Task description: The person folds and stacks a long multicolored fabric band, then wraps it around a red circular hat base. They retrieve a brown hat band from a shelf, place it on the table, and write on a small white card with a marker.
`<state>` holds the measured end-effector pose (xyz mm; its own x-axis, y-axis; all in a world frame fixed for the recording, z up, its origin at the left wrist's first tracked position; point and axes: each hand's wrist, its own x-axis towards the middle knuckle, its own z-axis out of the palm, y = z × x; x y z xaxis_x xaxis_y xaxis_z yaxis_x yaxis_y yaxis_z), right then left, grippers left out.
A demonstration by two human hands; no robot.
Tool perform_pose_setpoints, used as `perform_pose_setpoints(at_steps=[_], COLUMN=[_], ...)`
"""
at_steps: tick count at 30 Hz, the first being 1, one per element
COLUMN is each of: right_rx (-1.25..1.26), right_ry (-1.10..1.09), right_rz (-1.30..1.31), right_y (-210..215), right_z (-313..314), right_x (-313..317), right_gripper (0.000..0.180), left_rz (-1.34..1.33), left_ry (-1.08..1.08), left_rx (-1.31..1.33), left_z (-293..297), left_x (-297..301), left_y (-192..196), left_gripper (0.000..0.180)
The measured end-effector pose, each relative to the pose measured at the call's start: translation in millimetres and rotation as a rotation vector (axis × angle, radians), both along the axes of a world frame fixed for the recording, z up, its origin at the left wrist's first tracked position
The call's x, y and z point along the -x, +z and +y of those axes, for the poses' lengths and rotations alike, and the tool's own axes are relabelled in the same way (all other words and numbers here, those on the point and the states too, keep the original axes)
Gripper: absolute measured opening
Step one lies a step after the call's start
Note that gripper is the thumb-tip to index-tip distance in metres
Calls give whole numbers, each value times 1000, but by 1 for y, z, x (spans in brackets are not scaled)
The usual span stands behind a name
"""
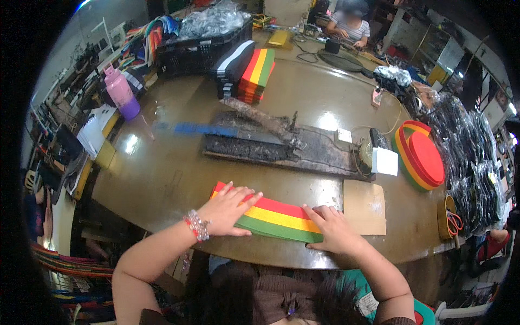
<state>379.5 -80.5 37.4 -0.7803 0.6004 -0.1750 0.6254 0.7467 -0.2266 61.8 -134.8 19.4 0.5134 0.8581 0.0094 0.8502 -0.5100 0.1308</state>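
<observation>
A stack of red, yellow and green striped strips [279,215] lies lengthwise across the near part of the table. My left hand [230,208], with a beaded bracelet on its wrist, rests over the left end, fingers spread and stretched across the top, thumb by the near green edge. Around the right end my right hand [331,227] is curled, fingers at the far red edge and thumb at the near corner. Just right of it lies a flat piece of brown cardboard [364,208]. Beyond the strips sits a long, dark, grimy bench device [292,149] with a lever.
A red, yellow and green strap roll [425,160] stands at the right. More striped strips [257,73] are stacked behind, beside a black crate [203,51]. A pink-purple bottle [122,93] stands left. Scissors with orange handles [454,221] sit at the right edge. Another person [349,27] works far back.
</observation>
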Motion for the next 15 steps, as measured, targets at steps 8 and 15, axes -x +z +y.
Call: perform_pose_setpoints(at_steps=[8,15], right_rx=[95,368], right_ry=[26,-83], right_rz=[49,-60], right_y=[3,7], right_z=[20,28], right_x=[1,3], right_gripper=[97,78], left_rz=[-40,-104], left_ry=[-78,-51], left_rx=[-28,268], left_z=[-5,14], left_x=[10,21], left_y=[7,16], left_gripper=[79,67])
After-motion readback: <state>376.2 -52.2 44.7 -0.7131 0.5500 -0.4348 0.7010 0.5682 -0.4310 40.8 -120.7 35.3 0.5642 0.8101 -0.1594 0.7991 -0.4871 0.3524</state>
